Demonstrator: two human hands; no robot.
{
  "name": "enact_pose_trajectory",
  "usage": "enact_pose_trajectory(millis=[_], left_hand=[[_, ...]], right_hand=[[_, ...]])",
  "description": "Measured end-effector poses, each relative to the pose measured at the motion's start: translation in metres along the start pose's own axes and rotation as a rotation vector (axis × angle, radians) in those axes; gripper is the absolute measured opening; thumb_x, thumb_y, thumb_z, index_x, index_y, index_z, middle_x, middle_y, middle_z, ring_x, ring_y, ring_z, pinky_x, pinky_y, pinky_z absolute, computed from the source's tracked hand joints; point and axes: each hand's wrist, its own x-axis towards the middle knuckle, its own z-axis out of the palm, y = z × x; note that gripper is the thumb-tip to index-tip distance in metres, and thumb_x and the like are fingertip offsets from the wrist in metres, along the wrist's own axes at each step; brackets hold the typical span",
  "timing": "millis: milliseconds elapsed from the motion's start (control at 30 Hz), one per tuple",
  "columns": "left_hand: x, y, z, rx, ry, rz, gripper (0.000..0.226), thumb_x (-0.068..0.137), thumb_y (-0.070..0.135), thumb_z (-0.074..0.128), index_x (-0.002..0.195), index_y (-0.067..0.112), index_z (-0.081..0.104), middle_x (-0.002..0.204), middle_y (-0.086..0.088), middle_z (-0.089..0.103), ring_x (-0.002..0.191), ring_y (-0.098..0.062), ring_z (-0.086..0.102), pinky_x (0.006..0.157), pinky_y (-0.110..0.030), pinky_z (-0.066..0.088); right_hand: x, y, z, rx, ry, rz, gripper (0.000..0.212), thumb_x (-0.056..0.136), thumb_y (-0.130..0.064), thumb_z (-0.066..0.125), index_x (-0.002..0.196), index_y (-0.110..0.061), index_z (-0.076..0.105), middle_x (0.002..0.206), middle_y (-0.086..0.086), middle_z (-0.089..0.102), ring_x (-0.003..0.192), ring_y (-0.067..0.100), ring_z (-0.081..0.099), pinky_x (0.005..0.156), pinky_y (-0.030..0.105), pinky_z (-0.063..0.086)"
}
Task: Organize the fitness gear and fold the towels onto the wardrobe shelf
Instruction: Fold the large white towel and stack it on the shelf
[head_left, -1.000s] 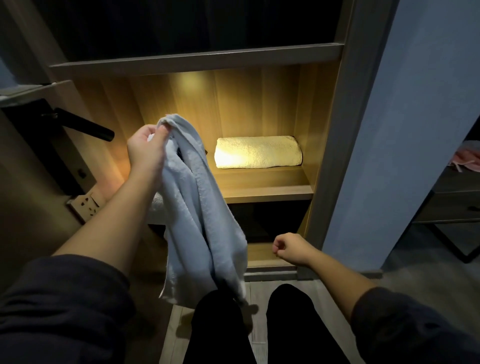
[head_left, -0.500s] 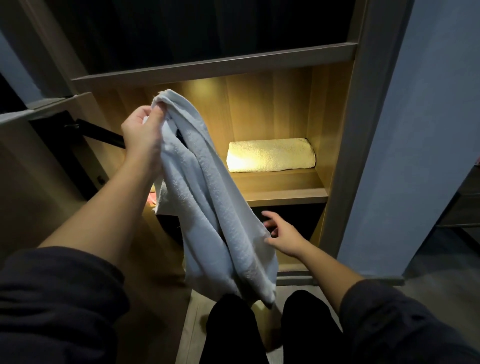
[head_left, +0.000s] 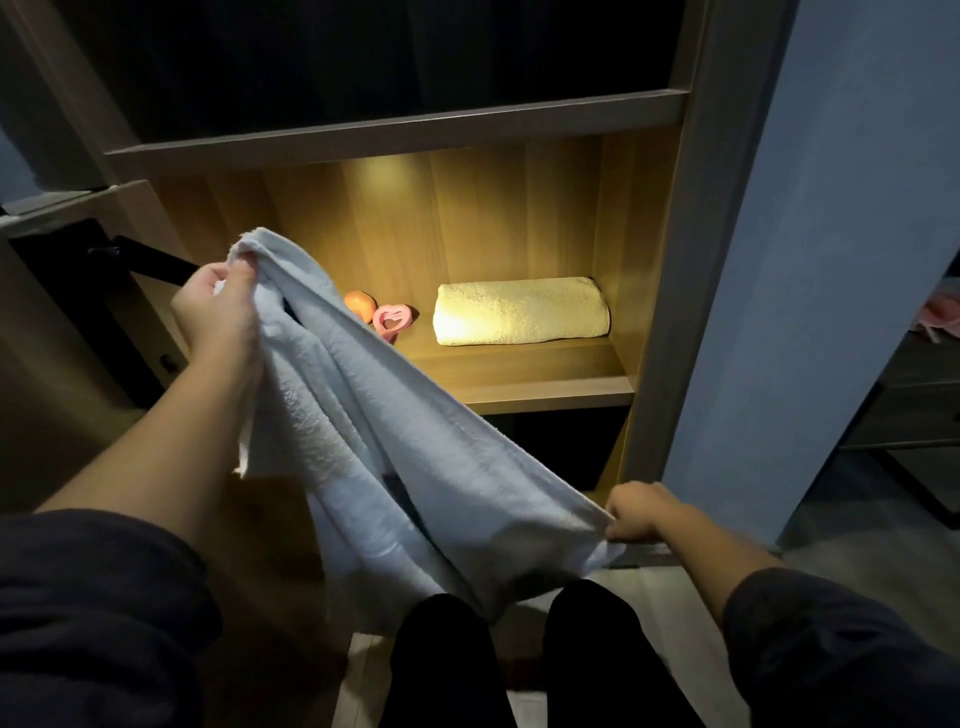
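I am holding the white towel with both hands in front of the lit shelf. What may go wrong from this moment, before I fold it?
1. The white towel is bunched between the left hand and the right hand, which seems to pinch only one corner. The fold may come out uneven, or the corner may slip.
2. A pink heart-shaped item and an orange ball sit on the shelf near the towel's upper part. Swinging it in could knock them.

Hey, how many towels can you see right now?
2. A pale grey-white terry towel hangs stretched between the left hand and right hand; a folded cream terry towel lies on the lit wooden shelf. More may be hidden behind the held one.
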Motion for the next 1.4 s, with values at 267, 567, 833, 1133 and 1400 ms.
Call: enact_pose_trajectory(millis=[267, 567, 833, 1133, 1400], left_hand=[[-0.003, -0.017, 0.001, -0.016, 0.051, -0.078, 0.025, 0.089, 0.039, 0.063, 0.068, 0.026, 0.056, 0.07, 0.009, 0.053, 0.066, -0.005, 0.05, 0.058, -0.016, 0.043], [-0.011, -0.017, 0.013, 0.011, 0.008, -0.077, 0.021, 0.087, 0.043, 0.062, 0.072, 0.028, 0.061, 0.079, 0.005, 0.061, 0.08, -0.013, 0.06, 0.077, -0.033, 0.054], [-0.018, -0.016, 0.014, 0.034, -0.029, -0.065, 0.019, 0.089, 0.043, 0.061, 0.076, 0.029, 0.061, 0.08, 0.007, 0.061, 0.078, -0.009, 0.061, 0.072, -0.029, 0.054], [-0.023, -0.011, 0.015, 0.058, -0.059, -0.051, 0.019, 0.088, 0.044, 0.059, 0.076, 0.029, 0.061, 0.081, 0.007, 0.062, 0.085, -0.015, 0.064, 0.079, -0.036, 0.056], [-0.034, -0.003, 0.03, 0.111, -0.195, 0.059, 0.022, 0.089, 0.039, 0.059, 0.074, 0.024, 0.062, 0.075, 0.005, 0.058, 0.077, -0.016, 0.056, 0.07, -0.033, 0.049]], right_hand=[[-0.017, 0.044, 0.003, -0.248, 0.233, -0.304, 0.018, 0.083, -0.031, 0.057, 0.094, -0.023, 0.069, 0.108, -0.012, 0.063, 0.109, 0.011, 0.045, 0.084, 0.033, 0.035], [-0.026, 0.046, 0.014, -0.069, 0.018, -0.157, 0.02, 0.079, -0.016, 0.057, 0.097, -0.018, 0.065, 0.093, 0.008, 0.065, 0.09, 0.027, 0.06, 0.073, 0.033, 0.046], [-0.02, 0.05, 0.024, -0.005, -0.101, 0.126, 0.032, 0.085, -0.021, 0.061, 0.115, -0.008, 0.061, 0.11, 0.012, 0.067, 0.09, 0.024, 0.066, 0.077, 0.029, 0.05], [-0.04, 0.08, 0.043, -0.018, -0.172, 0.356, 0.035, 0.088, -0.012, 0.056, 0.123, -0.007, 0.06, 0.117, 0.01, 0.064, 0.095, 0.022, 0.06, 0.076, 0.03, 0.043], [-0.042, 0.073, 0.038, 0.187, -0.211, 0.413, 0.032, 0.096, -0.018, 0.05, 0.124, -0.004, 0.058, 0.097, 0.007, 0.058, 0.083, 0.02, 0.058, 0.075, 0.028, 0.047]])
